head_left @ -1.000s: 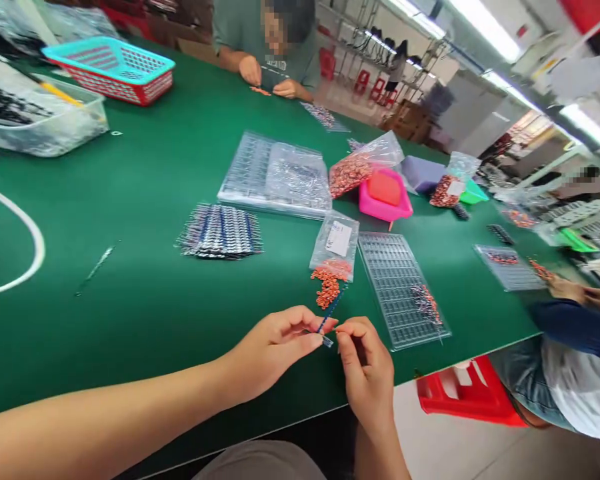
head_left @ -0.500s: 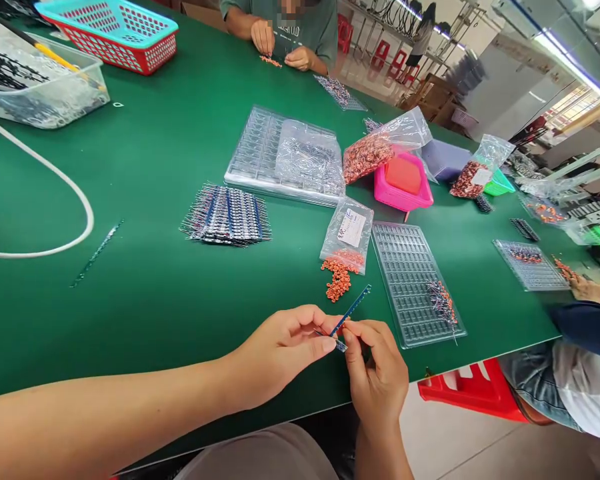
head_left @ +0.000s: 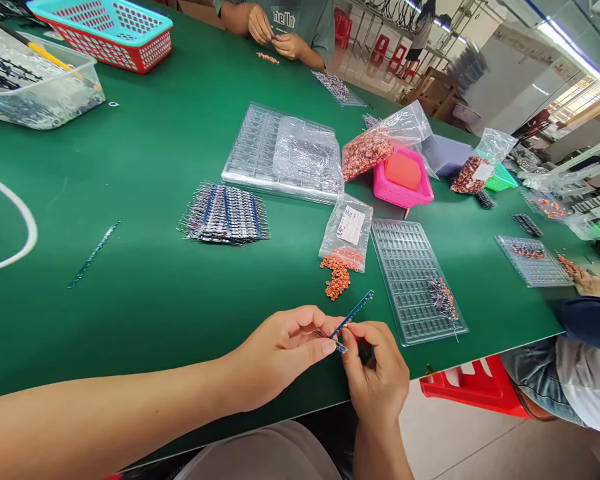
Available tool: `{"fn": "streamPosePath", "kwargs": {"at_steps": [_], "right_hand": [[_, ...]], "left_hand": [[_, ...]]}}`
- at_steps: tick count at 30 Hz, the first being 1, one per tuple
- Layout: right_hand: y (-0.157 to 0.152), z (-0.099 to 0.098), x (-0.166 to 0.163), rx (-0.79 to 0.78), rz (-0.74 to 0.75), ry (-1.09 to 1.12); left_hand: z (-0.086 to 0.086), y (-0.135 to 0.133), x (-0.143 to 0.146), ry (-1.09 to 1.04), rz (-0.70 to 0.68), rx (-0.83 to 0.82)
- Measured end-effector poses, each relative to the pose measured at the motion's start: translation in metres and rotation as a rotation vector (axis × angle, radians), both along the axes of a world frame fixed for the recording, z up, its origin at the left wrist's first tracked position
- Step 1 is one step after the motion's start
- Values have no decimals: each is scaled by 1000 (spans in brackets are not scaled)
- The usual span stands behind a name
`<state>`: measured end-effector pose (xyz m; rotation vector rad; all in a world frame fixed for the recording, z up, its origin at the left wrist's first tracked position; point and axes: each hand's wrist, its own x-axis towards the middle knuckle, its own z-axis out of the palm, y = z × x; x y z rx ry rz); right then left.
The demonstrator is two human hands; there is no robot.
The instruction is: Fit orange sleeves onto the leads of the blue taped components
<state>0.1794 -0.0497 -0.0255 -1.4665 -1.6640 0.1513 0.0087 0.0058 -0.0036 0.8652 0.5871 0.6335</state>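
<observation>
My left hand [head_left: 290, 353] is closed in a pinch on a narrow blue circuit board strip [head_left: 359, 308], which points up and to the right. Below it, a small board end [head_left: 341, 347] with thin wires shows at my left thumb tip. My right hand [head_left: 379, 363] meets the left, thumb and index fingertips pinched together by the strip; a speck of orange shows there, its shape mostly hidden. Just beyond the hands lies a pile of small orange rings [head_left: 337, 283], spilling from a labelled clear bag [head_left: 347, 230].
Left of centre is a stack of wired board strips [head_left: 225, 213]. A clear ribbed tray [head_left: 410, 267] holds wired pieces with orange rings. Behind stand a larger clear tray [head_left: 253, 143], a pink basket [head_left: 403, 193] and bagged copper-coloured parts [head_left: 365, 153]. Co-workers sit opposite and at right.
My two hands stay together, with only slight finger movement around the strip. The view has shifted a little. The person opposite has lifted both hands off the table and brought them together.
</observation>
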Motion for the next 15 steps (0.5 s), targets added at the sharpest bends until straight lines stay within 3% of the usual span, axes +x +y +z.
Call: {"fn": "streamPosePath", "kwargs": {"at_steps": [3,8,15], "right_hand": [[0,0,0,6,0,-17],[-1,-3,2,8,-15,-38],[-2,-3,2,13,-29,-29]], "left_hand": [[3,0,-1,96,-12,98],[4,-2,-5,254,-35,409],[-1,-8,-5,276,13,674]]}}
